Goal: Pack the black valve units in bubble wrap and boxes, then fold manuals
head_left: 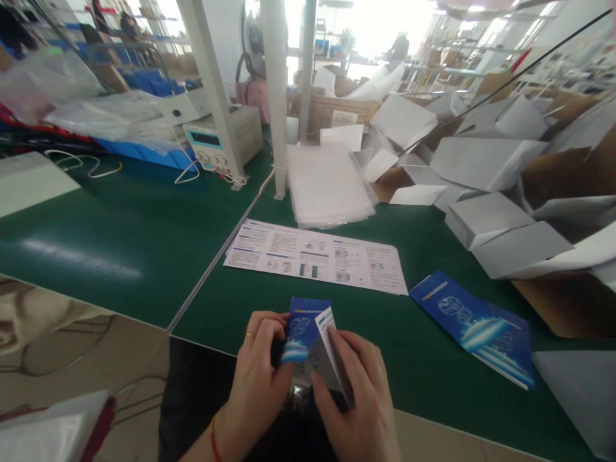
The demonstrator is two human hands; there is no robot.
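Observation:
A blue printed leaflet (299,328), partly folded, is held between my two hands at the table's front edge. My left hand (262,366) grips its left side, thumb below and fingers behind. On the right, my right hand (359,378) pinches a raised flap with white printed text, its thumb near the lower part. Beyond them lies an unfolded white instruction sheet (317,256) with text and diagrams, possibly more than one layer. To the right rest several blue folded leaflets (474,327), overlapping each other.
Clear plastic bags (330,186) lie in a flat stack behind the sheet. Opened white cardboard boxes (486,163) crowd the right side. A bench power supply (226,138) stands behind a metal post (274,96). The green table (110,237) has a seam left of my hands.

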